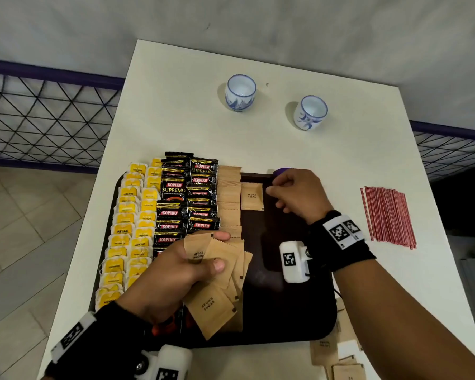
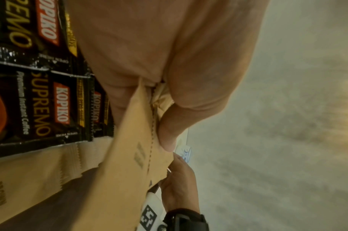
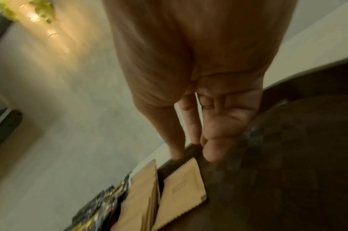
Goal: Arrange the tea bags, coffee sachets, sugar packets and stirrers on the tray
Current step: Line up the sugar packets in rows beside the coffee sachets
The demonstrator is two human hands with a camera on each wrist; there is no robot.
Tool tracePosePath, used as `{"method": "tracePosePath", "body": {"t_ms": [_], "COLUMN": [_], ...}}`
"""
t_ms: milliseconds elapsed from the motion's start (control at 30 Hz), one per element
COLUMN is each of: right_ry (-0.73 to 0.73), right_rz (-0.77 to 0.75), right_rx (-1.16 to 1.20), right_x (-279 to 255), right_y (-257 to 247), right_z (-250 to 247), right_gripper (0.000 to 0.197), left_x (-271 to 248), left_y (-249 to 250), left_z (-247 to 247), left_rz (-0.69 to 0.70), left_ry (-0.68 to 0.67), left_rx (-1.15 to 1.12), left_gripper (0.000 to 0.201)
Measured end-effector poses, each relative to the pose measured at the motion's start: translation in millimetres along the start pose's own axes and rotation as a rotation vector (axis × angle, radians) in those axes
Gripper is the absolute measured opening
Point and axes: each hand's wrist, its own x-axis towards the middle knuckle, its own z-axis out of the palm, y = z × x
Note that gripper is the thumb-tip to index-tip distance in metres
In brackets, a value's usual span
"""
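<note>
Brown sugar packets (image 1: 217, 272) fan from the gripping left hand (image 1: 173, 278); right hand (image 1: 296, 196), fingers loosely curled and empty, hovers just beside one packet (image 1: 252, 197) on the tray (image 1: 299, 311).

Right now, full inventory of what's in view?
tray: one, dark brown, near table edge
tea bags: two columns, yellow, tray's left
coffee sachets: two columns, black, beside the tea
sugar packets: one overlapping column plus one single, tan, mid-tray
loose sugar packets: several, tan, table near right
stirrers: one bundle, red, table right of tray
cups: two, white-blue, far table
left hand: grip on a fan of sugar packets
right hand: empty, over tray's far edge
</note>
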Motion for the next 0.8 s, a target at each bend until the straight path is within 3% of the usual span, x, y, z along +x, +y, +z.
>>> {"method": "tracePosePath", "body": {"t_ms": [133,500,700,800], "right_ry": [-0.093,-0.196,-0.174,-0.137], "right_rz": [-0.141,-0.129,-0.076,-0.004], "right_rx": [-0.222,-0.362,-0.306,-0.162], "right_x": [-0.4,-8.4,-9.6,-9.0], "right_y": [-3.3,-2.3,1.1,-2.1], "right_z": [17.9,14.4,10.9,5.2], "right_gripper": [0.022,0.056,0.016,0.013], "left_x": [-1.2,-3.8,-4.3,-4.7], "left_y": [0.3,0.1,0.0,-0.8], "left_z": [1.3,-6.3,-6.0,-7.0], "left_rz": [-0.002,0.027,0.031,0.034], "left_ry": [-0.016,-0.007,-0.016,-0.012], "left_rx": [0.012,0.006,0.024,0.026], "left_gripper": [0.042,0.042,0.042,0.043]}}
